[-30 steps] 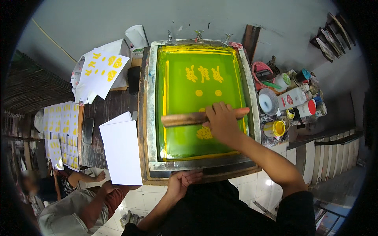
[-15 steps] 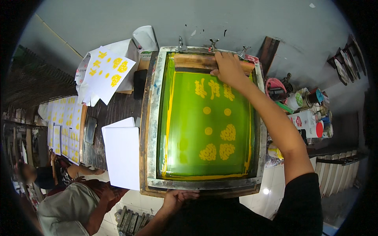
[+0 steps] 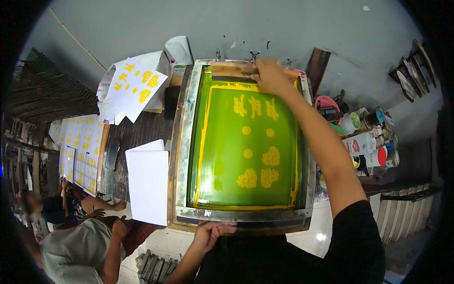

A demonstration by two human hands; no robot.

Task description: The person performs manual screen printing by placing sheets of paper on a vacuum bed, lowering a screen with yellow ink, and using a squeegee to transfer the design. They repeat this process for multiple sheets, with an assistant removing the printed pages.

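Squeegee parked at the far end of the green printing screen.

The right hand (image 3: 270, 75) grips the wooden squeegee (image 3: 236, 70) at the top edge of the screen frame (image 3: 182, 142), fingers closed over it; the left hand (image 3: 211, 233) rests half-curled on the frame's near rail, holding nothing. The stroke looks finished, so lifting the screen would call for a firm hold on that near rail. Blank white sheets (image 3: 148, 185) lie just left of the frame, ink jars (image 3: 373, 137) crowd the right, leaving room only above.
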